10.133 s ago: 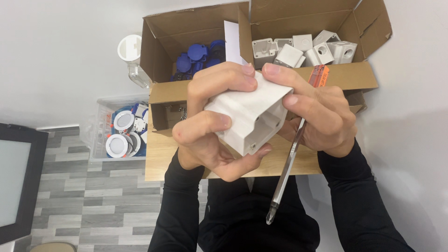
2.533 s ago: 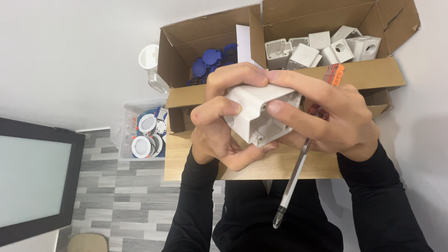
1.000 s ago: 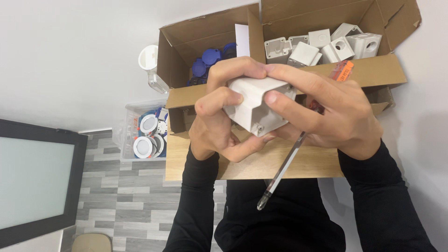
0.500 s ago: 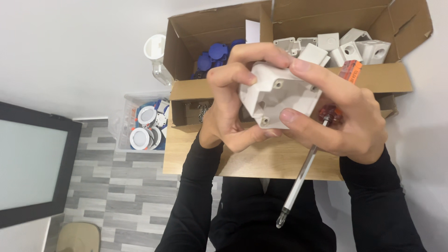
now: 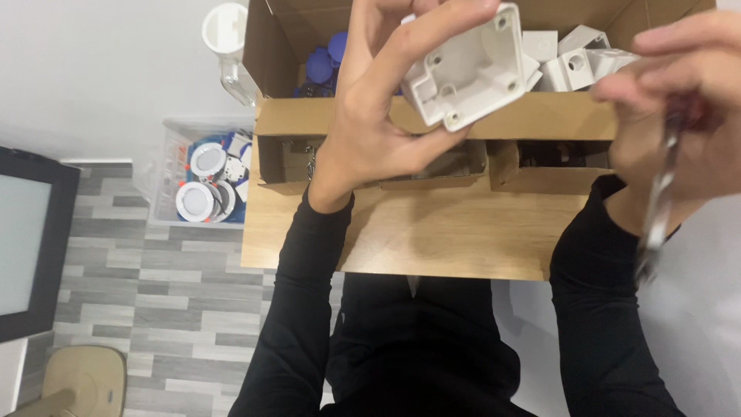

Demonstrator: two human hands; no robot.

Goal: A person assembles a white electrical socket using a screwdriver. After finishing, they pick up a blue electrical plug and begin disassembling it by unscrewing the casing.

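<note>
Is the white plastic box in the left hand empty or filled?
Empty. The white plastic box, held in the left hand, faces the camera with its open side, showing only a bare cavity with screw posts at the corners.

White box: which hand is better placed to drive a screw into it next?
Probably the right hand: it already grips the screwdriver, while the left hand holds the white box, open side towards the camera.

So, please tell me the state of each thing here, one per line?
White plastic box: held up in left hand, open side showing.
Screwdriver: gripped in right hand, blurred.
Cardboard box: flaps open.
Clear bin: open, round lamps inside.
</note>
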